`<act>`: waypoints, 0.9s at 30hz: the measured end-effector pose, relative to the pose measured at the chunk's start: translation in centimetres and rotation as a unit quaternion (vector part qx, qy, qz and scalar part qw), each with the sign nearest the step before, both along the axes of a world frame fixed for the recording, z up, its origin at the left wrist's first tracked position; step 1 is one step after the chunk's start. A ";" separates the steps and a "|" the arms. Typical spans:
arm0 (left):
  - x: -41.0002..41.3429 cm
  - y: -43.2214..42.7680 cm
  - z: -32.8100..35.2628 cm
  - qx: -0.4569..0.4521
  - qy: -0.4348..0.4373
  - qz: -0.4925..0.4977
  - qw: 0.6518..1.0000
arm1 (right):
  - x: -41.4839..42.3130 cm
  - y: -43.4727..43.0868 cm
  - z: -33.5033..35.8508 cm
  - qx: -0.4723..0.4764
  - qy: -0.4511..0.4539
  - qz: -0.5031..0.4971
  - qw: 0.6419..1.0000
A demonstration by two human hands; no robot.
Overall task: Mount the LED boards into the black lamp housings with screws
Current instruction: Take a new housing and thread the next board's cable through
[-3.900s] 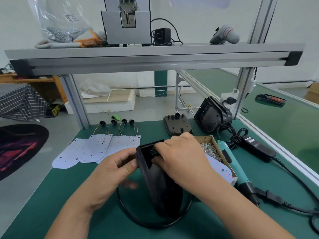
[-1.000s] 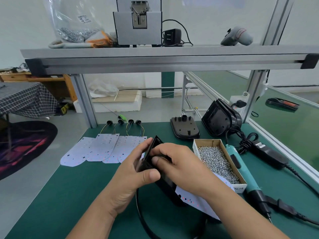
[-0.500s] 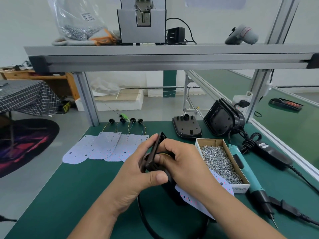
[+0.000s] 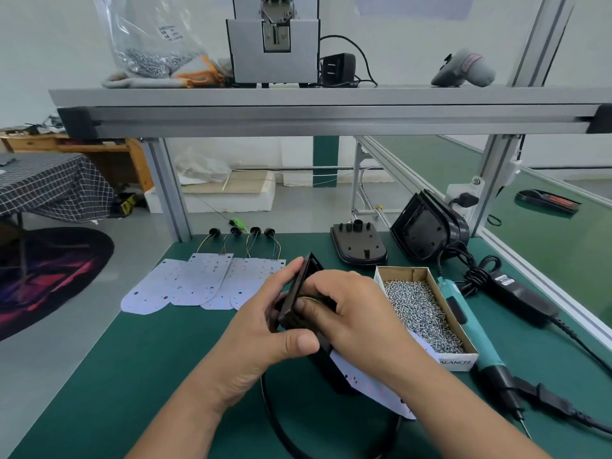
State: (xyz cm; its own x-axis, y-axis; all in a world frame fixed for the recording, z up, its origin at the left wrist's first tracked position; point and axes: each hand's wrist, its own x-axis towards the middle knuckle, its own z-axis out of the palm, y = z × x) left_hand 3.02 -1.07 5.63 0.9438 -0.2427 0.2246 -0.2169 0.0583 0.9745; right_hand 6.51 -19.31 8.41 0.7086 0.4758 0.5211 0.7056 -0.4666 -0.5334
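Observation:
I hold a black lamp housing on edge over the middle of the green mat. My left hand grips its near side, thumb across the front. My right hand curls into the housing from the right, fingers on yellow wires inside. A white LED board hangs from the housing under my right wrist. Several more LED boards with wired black grommets lie fanned at the left. A cardboard box of screws stands at the right, with a teal electric screwdriver beside it.
A flat black housing cover and stacked black housings stand at the back right. A black power adapter and cables lie at the right. A black cord loops below my hands. An aluminium shelf crosses overhead.
The housing has been turned from lying low on the mat to standing on edge and raised. The LED board has come out below it. My hands keep hold of it.

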 end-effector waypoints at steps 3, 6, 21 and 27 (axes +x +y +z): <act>0.1 0.1 -0.1 0.005 0.002 0.001 1.000 | 0.2 -0.4 0.3 -0.024 -0.009 0.027 0.999; 0.1 0.1 -0.1 0.016 0.002 0.001 1.000 | 0.3 -0.6 0.2 -0.043 -0.015 0.044 0.998; 0.5 1.7 -0.5 0.035 -0.007 0.044 0.998 | 3.4 -8.4 -0.9 -0.119 0.161 -0.093 0.975; 1.1 2.0 -1.1 -0.015 0.028 0.079 0.996 | 3.8 -10.1 -1.0 -0.076 0.261 -0.032 0.962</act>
